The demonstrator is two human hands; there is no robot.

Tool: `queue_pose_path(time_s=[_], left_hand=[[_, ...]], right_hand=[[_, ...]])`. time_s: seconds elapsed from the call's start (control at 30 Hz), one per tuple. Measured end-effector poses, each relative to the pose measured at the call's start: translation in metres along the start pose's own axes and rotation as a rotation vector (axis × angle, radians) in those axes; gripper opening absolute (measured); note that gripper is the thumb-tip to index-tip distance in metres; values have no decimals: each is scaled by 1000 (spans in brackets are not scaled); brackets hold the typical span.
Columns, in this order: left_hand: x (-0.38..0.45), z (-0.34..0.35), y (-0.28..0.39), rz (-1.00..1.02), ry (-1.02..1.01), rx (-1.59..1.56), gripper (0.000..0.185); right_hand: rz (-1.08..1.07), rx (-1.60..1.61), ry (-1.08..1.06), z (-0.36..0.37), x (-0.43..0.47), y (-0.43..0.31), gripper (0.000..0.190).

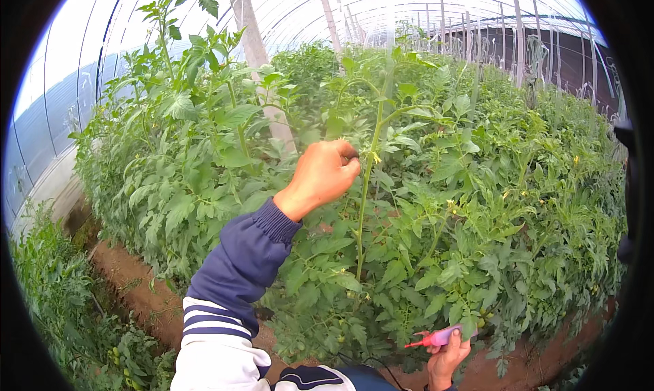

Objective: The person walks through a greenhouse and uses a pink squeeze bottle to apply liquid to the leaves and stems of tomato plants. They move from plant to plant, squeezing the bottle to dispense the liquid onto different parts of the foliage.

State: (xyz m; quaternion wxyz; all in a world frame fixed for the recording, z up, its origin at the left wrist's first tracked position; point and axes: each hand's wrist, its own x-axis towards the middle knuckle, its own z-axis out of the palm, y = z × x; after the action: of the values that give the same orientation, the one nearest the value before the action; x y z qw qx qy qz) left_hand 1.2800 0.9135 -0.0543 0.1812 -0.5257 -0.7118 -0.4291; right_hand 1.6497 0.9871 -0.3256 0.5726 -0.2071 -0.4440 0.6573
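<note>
In the head view, my left hand [327,174] is raised at the middle, its fingers curled together just left of an upright tomato stem [368,186]. Small yellow flowers [376,157] sit on that stem near my fingertips; whether the fingers pinch anything is hidden. Low at the right, my right hand [447,358] grips a small spray bottle [440,337] with a red nozzle and a pinkish, translucent body. The nozzle points left, and a leaf partly covers the bottle's far end.
Dense tomato plants [475,197] fill both sides, with green fruit [127,378] at lower left. A slanting post [273,100] stands beyond my left hand. Bare soil [133,283] runs along the left. Hanging strings and thin poles [518,38] rise under the arched greenhouse roof.
</note>
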Motion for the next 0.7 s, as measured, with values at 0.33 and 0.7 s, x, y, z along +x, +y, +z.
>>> queue_pose_path(time_s=[0.33, 0.7], left_hand=[[-2, 11, 4, 19, 112, 94, 20], [-2, -5, 12, 472, -114, 652, 12]], right_hand=[[36, 3, 9, -4, 1, 2, 32], [1, -11, 33, 2, -1, -4, 35]])
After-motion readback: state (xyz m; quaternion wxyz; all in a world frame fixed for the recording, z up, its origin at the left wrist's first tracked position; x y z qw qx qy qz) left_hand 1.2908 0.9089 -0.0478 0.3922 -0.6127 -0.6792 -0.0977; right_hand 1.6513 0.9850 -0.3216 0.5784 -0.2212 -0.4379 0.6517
